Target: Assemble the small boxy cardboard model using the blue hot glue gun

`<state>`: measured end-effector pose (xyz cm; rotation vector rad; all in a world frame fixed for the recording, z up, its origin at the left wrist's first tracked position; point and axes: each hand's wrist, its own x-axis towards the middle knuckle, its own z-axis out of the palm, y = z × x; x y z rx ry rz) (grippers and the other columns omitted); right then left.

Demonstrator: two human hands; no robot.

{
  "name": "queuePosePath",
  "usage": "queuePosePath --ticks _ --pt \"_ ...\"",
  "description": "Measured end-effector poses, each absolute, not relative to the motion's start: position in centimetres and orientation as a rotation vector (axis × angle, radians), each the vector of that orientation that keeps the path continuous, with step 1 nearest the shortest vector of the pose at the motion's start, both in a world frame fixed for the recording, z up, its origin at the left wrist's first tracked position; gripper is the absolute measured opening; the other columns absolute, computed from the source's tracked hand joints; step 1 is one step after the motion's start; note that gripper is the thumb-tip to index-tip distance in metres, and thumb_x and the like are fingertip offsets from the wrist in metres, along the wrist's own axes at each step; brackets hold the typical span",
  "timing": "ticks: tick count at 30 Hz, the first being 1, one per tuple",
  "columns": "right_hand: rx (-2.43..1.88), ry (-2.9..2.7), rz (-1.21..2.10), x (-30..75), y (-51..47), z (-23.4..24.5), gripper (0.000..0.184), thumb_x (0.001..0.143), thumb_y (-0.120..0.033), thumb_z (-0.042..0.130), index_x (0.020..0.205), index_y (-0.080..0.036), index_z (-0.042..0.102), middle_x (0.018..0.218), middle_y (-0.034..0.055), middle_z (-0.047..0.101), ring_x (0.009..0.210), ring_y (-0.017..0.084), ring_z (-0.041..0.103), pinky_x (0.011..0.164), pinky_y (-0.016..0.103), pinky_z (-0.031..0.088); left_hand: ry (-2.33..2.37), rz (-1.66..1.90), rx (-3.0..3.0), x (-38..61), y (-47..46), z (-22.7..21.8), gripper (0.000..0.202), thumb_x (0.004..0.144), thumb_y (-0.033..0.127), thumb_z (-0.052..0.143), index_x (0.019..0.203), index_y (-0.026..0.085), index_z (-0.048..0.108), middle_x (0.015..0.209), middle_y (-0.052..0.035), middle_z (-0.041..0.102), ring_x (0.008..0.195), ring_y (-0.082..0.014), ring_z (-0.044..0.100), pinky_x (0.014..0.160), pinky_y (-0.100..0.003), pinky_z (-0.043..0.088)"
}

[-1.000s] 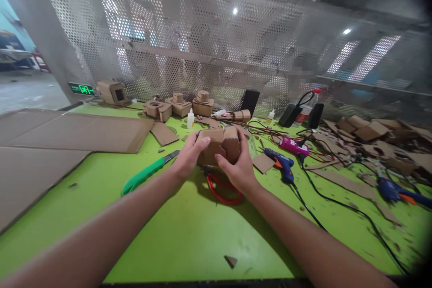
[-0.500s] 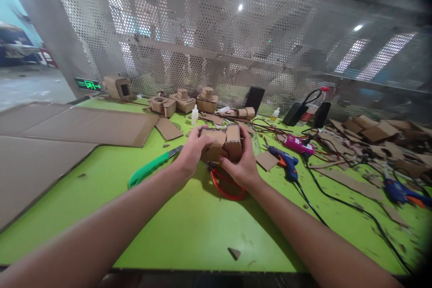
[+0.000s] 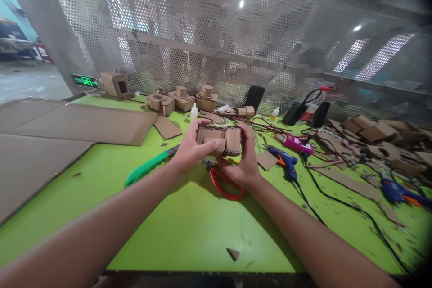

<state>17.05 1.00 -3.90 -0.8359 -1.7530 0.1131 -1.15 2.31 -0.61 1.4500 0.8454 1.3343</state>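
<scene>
Cardboard model [image 3: 232,141] re-angled in the grip; its far corrugated edge shows more plainly. Left hand [image 3: 189,150]: thumb shifted from model's left side toward its front middle. Yellow object [image 3: 233,161], previously hidden, visible at model's lower edge.

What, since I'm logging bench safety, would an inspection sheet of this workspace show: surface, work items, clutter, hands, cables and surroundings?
Surface: green tabletop, with small offcuts scattered over it, mostly at right.
Work items: cardboard block held in both hands; red-handled tool by the right hand; green-handled tool further left.
Clutter: cardboard scraps heaped at far right.
Hands: left hand and right hand both grip the cardboard block.
Cables: black cable runs from a blue glue gun toward the near edge; others tangle around the purple power strip.
Surroundings: perforated panel behind; lit green sign at left.
</scene>
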Motion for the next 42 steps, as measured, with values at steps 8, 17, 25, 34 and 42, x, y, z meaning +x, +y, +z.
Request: queuePosePath --ticks 8,17,25,34,42 --pt "-0.817 -1.755 0.087 16.8 0.9 -3.7 0.090 0.074 -0.023 0.077 0.150 -0.024 0.030 0.144 0.0147 0.047 0.131 0.032 0.054 0.111 0.053 0.048 0.827 1.374 1.572 -1.4 2.7 -0.9 0.062 0.072 0.036 0.081 0.125 0.021 0.053 0.119 -0.0090 0.062 0.106 -0.0267 0.063 0.091 -0.039 0.053" --pt "-0.695 -1.998 -0.177 17.6 1.1 -2.7 0.089 0.073 -0.024 0.076 0.147 -0.028 0.027 0.142 0.0159 0.051 0.143 0.039 0.046 0.114 0.067 0.042 0.677 1.059 1.649 -4.7 4.5 1.4 0.091 0.054 0.013 0.091 0.139 0.024 0.059 0.134 -0.0132 0.064 0.134 -0.0337 0.055 0.111 -0.043 0.044" --pt "-0.646 -2.067 -0.225 17.9 1.3 -2.9 0.094 0.070 -0.022 0.076 0.150 -0.030 0.027 0.145 0.0132 0.053 0.147 0.039 0.042 0.119 0.072 0.032 0.721 0.946 1.784 -5.5 5.8 1.0 0.102 0.053 0.010 0.091 0.147 0.022 0.055 0.130 -0.0117 0.069 0.119 -0.0312 0.067 0.104 -0.041 0.050" --pt "-0.784 -1.845 -0.382 17.0 1.6 -3.0 0.096 0.077 -0.029 0.078 0.155 -0.027 0.021 0.147 0.0183 0.040 0.141 0.040 0.041 0.113 0.067 0.041 0.693 1.037 1.498 -5.4 5.8 0.5 0.083 0.059 0.024 0.092 0.137 0.020 0.064 0.128 -0.0130 0.070 0.118 -0.0331 0.066 0.100 -0.045 0.054" --pt "-0.871 -1.705 -0.329 16.3 0.6 -2.8 0.060 0.083 -0.030 0.069 0.134 -0.024 0.039 0.127 0.0140 0.046 0.121 0.034 0.050 0.104 0.062 0.046 0.602 1.181 1.054 -3.1 4.8 0.0 0.061 0.063 0.026 0.092 0.117 0.015 0.066 0.117 -0.0145 0.073 0.093 -0.0260 0.073 0.077 -0.037 0.063"
